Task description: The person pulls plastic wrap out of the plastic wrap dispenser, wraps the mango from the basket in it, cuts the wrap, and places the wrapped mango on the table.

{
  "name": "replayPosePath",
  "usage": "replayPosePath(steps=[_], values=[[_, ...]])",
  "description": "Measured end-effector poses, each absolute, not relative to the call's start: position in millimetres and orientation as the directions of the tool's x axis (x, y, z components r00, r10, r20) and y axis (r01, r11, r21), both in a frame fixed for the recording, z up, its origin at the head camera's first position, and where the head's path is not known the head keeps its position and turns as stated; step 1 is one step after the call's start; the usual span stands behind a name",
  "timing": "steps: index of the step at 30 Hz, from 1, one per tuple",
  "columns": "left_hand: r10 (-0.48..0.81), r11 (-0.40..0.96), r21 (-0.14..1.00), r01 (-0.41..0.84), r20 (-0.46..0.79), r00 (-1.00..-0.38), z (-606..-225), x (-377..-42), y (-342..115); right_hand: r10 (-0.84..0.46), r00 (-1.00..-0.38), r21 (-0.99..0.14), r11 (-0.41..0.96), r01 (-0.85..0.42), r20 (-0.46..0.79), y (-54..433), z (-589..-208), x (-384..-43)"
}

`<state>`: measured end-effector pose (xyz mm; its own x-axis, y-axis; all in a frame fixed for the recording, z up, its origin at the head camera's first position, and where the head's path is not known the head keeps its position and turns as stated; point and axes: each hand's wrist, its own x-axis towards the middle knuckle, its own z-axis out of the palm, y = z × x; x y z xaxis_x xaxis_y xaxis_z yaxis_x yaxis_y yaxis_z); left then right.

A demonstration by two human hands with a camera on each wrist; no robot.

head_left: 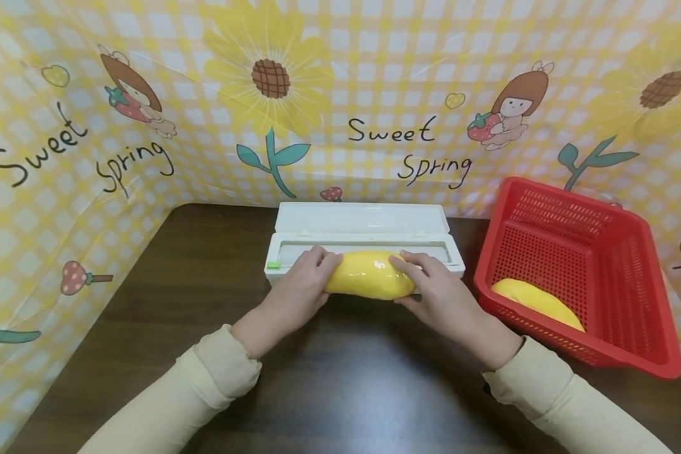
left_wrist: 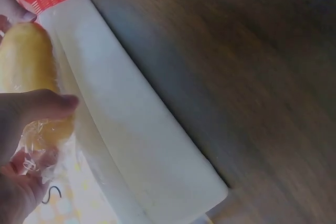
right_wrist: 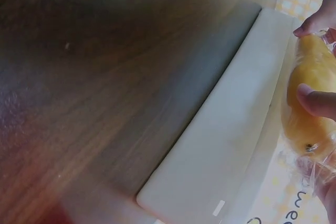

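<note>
A yellow mango (head_left: 370, 275) wrapped in shiny cling film is held level between two hands, close over the front of a white cling film dispenser (head_left: 362, 218) whose lid stands raised. My left hand (head_left: 297, 284) grips its left end, thumb toward me in the left wrist view. At the other end my right hand (head_left: 445, 296) holds it, with the thumb pressed on the film. Loose, crumpled cling film (right_wrist: 307, 169) gathers at the mango's stem end in the right wrist view. The fingers behind the fruit are partly hidden.
A red plastic basket (head_left: 621, 284) stands on the right, with a second yellow mango (head_left: 539, 302) lying in it. On the dispenser's left end sits a small green slider (head_left: 273, 265). A patterned cloth (head_left: 374, 75) hangs behind the dark wooden table (head_left: 340, 391).
</note>
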<state>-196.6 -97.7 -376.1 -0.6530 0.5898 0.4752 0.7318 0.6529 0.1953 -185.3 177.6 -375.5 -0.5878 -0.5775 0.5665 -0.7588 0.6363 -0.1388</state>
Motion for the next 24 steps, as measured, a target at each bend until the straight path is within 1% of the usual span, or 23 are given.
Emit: replayPosePath(steps=[8, 12, 17, 24], values=[[0.618, 0.669, 0.139, 0.73, 0.442, -0.651, -374.1, -198.4, -95.6, -0.587, -0.568, -0.117, 0.629, -0.768, 0.577, 178.9, -377.4, -185.7], [0.627, 0.668, 0.135, 0.732, 0.428, -0.651, -373.1, -198.5, -96.5, -0.59, -0.589, -0.143, 0.629, -0.764, 0.553, 178.6, -375.5, -185.7], [0.63, 0.673, 0.159, 0.723, 0.39, -0.672, -370.8, -196.5, -96.0, -0.583, -0.625, -0.175, 0.642, -0.746, 0.519, 179.1, -373.3, -184.7], [0.624, 0.69, 0.171, 0.703, 0.352, -0.698, -371.1, -193.7, -96.0, -0.584, -0.623, -0.169, 0.645, -0.746, 0.52, 180.2, -376.0, -183.8]])
